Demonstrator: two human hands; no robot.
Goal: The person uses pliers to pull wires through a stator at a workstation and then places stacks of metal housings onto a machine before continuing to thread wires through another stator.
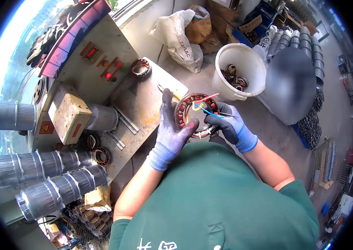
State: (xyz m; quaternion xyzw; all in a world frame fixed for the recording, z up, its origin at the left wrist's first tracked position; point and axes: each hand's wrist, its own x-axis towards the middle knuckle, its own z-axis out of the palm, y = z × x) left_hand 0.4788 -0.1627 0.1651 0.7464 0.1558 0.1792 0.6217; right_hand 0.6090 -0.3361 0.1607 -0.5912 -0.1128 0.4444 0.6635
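A ring-shaped motor stator (180, 111) with dark red windings is held in front of my chest. My left hand (171, 129), in a grey and purple glove, grips its left side with the thumb across the lower rim. My right hand (233, 127), gloved with a blue cuff, is closed at the stator's right edge, fingers pinched at the end of a blue wire (210, 111). A thin grey rod (229, 114) sticks out by that hand; its kind is unclear. A red wire (207, 98) and a yellow wire (194, 106) rise from the ring.
Left, a workbench (143, 110) carries another stator (141, 67), metal rods (126, 121) and a control cabinet (97, 50) with lights. Ribbed metal housings (39, 164) lie at lower left. A white bucket (222, 79) holding several stators stands ahead, beside sacks (180, 39).
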